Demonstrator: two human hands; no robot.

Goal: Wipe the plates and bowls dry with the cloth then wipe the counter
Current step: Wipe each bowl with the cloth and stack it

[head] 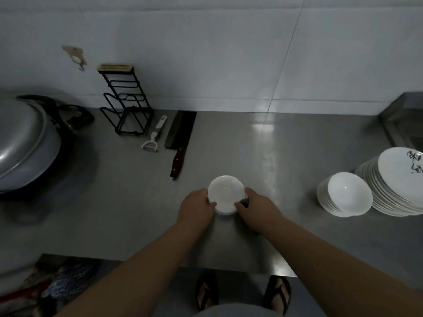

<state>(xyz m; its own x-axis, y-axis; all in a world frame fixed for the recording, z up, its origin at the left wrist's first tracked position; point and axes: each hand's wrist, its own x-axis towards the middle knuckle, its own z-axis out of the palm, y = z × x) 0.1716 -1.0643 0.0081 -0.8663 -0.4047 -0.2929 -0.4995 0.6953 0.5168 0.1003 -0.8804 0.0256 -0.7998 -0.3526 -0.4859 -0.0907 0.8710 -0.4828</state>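
Note:
A small white bowl [225, 193] sits on the steel counter [128, 202] in front of me. My left hand [194, 209] grips its left rim and my right hand [256, 208] grips its right rim, thumbs over the near edge. A second rim shows just under the bowl, so it may rest on another one. At the right stand a stack of white bowls [345, 195] and a taller stack of white plates [398, 179], the top plate bearing black writing. No cloth is visible.
A cleaver [179, 138] and a white peeler [153, 139] lie at the back, beside a black wire rack [127, 104]. A large metal wok lid [25, 143] fills the left. A sink edge [398, 120] is at the far right. The counter's front edge runs below my forearms.

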